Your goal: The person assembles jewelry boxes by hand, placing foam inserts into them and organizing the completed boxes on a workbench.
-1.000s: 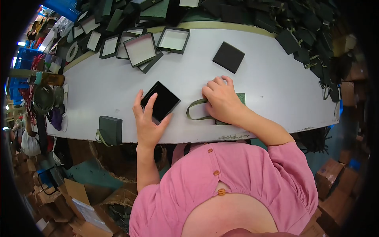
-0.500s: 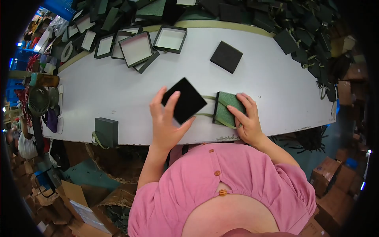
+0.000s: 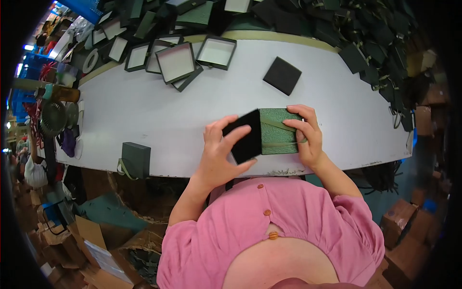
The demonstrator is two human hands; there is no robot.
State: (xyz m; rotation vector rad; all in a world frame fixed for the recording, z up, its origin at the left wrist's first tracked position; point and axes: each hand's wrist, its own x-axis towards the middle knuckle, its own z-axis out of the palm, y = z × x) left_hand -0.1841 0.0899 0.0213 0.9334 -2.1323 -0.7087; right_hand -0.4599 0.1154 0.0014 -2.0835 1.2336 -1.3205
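Near the table's front edge, my left hand (image 3: pixel 215 153) grips a flat black square pad (image 3: pixel 246 137) by its edges, fingers over its face and thumb below. The pad's right edge meets the left side of a small green textured box piece (image 3: pixel 278 136). My right hand (image 3: pixel 309 137) is closed around the right side of that box piece, fingers bent over its top. Two strips of olive ribbon (image 3: pixel 279 144) run across the green face under my right fingers. Farther back on the table lies another dark square piece (image 3: pixel 282 76).
Open box trays with pale insides (image 3: pixel 177 62) pile up at the back left. A heap of dark boxes with ribbons (image 3: pixel 370 62) lines the back right. One dark green box (image 3: pixel 136 159) sits at the front left edge, near a small fan (image 3: pixel 53 118).
My left hand has brought the black pad right, up against the green box piece, and turned it. The ribbon that stretched between them now lies over the green face.
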